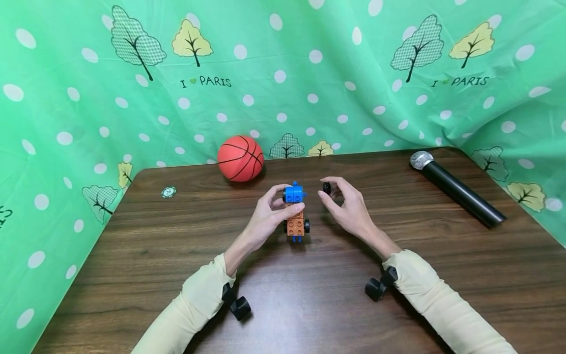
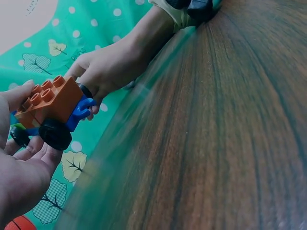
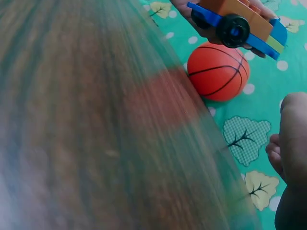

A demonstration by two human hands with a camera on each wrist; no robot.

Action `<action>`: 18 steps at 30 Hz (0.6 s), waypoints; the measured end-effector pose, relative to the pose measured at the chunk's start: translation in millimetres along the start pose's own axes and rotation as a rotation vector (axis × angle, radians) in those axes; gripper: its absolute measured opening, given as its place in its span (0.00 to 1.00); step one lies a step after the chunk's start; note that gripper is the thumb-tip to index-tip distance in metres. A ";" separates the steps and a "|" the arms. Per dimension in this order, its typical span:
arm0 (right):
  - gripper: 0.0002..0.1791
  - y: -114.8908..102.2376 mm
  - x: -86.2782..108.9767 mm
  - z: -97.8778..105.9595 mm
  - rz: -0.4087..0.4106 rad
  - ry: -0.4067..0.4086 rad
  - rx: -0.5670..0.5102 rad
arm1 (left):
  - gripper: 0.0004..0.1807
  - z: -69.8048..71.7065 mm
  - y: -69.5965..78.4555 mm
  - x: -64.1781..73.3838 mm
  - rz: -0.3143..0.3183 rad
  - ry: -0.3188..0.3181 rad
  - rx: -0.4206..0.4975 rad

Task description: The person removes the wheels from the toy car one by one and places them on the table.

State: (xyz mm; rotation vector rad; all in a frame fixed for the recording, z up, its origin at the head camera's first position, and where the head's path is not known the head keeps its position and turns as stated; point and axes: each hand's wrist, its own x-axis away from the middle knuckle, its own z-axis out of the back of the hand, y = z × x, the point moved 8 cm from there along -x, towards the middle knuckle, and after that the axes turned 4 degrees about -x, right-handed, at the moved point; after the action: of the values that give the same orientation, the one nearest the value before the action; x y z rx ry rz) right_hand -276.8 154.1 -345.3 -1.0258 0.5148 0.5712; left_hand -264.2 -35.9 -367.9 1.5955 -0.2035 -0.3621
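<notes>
My left hand [image 1: 271, 211] grips a toy car made of building bricks [image 1: 295, 227], with its thumb across the top. The car has orange studded bricks, a blue block [image 1: 294, 193] at the far end and black wheels. A bare blue peg sticks out at the right of that block. Just to the right, apart from the car, my right hand [image 1: 351, 206] pinches a small black wheel [image 1: 326, 188] between thumb and fingers. In the left wrist view the car [image 2: 50, 105] is held off the table. The right wrist view shows its blue base and a wheel [image 3: 232, 31].
A red toy basketball [image 1: 240, 158] sits at the back of the wooden table [image 1: 146, 275]. To its left lies a poker chip [image 1: 168, 191]. A black microphone [image 1: 460, 189] lies at the right. Behind the table hangs a green dotted cloth [image 1: 274, 64].
</notes>
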 end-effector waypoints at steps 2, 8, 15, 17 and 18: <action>0.16 2.6 -0.1 1.2 0.000 -0.009 0.029 | 0.28 1.1 -0.2 0.1 0.001 0.005 -0.006; 0.18 7.7 -1.4 3.9 0.030 -0.038 0.158 | 0.28 2.7 -0.4 0.4 0.004 0.013 -0.015; 0.17 19.6 -2.3 6.4 0.012 -0.061 0.261 | 0.28 3.4 -0.4 0.4 0.005 0.017 -0.026; 0.16 23.0 -3.4 6.9 0.002 -0.072 0.280 | 0.28 3.5 -0.6 0.5 0.004 0.015 -0.029; 0.16 25.2 -3.9 7.0 -0.002 -0.078 0.290 | 0.29 3.6 -0.9 0.6 0.004 0.014 -0.030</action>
State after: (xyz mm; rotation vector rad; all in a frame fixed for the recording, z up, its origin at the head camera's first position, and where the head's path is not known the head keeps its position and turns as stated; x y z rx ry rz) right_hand -295.3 169.7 -356.0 -0.7261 0.5110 0.5150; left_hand -265.0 -39.5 -368.9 1.5679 -0.1893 -0.3495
